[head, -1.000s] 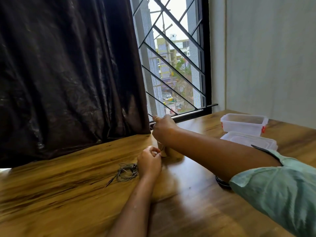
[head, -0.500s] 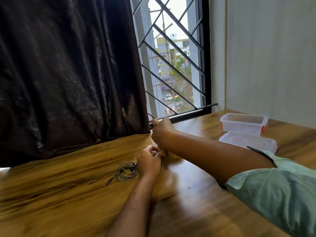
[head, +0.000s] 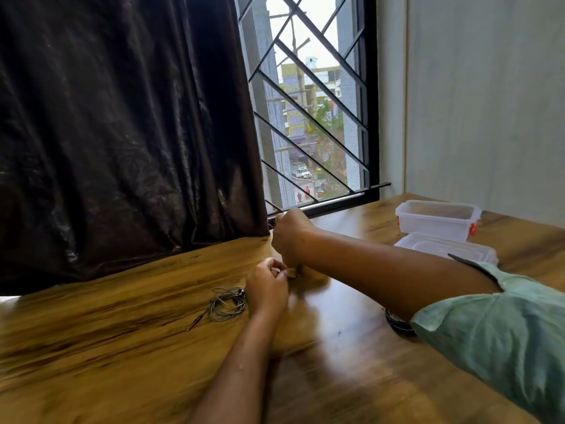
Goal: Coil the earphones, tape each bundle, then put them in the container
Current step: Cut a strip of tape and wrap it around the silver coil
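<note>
The fingers (head: pixel 270 266) of the left hand (head: pixel 267 289) were curled together, thumb and fingertips pinching a pale tape strip (head: pixel 285 272). Just beyond it the right hand (head: pixel 292 237) was bent down over a tan tape roll (head: pixel 310 272). Its fingers were curled and turned away, so I cannot tell whether they gripped the roll. Just to the left of the left hand a coil of earphones (head: pixel 227 304) lay loose on the wooden worktop (head: pixel 122 347), its plug end trailing out to the left. A second dark bundle (head: pixel 397 322) showed partly under the right forearm, beside the pale green sleeve (head: pixel 504 341). Well apart to the right stood the clear container (head: pixel 434 223) with red clips, open, its lid (head: pixel 443 249) flat just in front of it. A dark curtain (head: pixel 122 133) hung behind the worktop beside a barred window (head: pixel 312 117).
</note>
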Tool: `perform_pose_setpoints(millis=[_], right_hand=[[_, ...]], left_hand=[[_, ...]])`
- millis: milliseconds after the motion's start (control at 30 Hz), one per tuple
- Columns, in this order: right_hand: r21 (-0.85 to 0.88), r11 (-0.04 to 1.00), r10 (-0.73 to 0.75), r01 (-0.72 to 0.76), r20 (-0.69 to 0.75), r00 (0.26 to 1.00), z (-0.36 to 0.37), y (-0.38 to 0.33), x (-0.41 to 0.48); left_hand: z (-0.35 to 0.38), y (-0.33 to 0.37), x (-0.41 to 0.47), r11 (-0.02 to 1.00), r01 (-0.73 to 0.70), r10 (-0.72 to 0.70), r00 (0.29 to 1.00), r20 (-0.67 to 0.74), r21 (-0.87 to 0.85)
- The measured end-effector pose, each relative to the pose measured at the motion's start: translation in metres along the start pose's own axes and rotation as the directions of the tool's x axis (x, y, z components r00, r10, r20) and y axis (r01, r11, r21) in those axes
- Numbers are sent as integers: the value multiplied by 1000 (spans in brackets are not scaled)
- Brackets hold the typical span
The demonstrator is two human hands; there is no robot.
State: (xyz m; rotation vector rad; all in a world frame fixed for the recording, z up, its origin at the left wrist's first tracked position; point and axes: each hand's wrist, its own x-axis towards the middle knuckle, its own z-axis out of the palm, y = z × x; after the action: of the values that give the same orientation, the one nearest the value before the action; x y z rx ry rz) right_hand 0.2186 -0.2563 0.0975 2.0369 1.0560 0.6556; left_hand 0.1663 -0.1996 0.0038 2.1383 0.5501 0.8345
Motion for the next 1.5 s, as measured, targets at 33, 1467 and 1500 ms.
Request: perform_pose_setpoints(millis=[33, 1467, 1500], right_hand=[[-7, 1000, -15, 15, -13, 1000, 0, 1, -2], [973, -166, 329, -162, 209, 921, -5, -73, -25], [969, -193, 302, -153, 207, 931, -5, -80, -20]], left_hand=[[0, 0, 0, 1000, 0, 0, 1000, 0, 2], [-107, -75, 0, 988, 152, -150, 985, -84, 20], [-106, -77, 3, 984, 174, -172, 983, -61, 29]])
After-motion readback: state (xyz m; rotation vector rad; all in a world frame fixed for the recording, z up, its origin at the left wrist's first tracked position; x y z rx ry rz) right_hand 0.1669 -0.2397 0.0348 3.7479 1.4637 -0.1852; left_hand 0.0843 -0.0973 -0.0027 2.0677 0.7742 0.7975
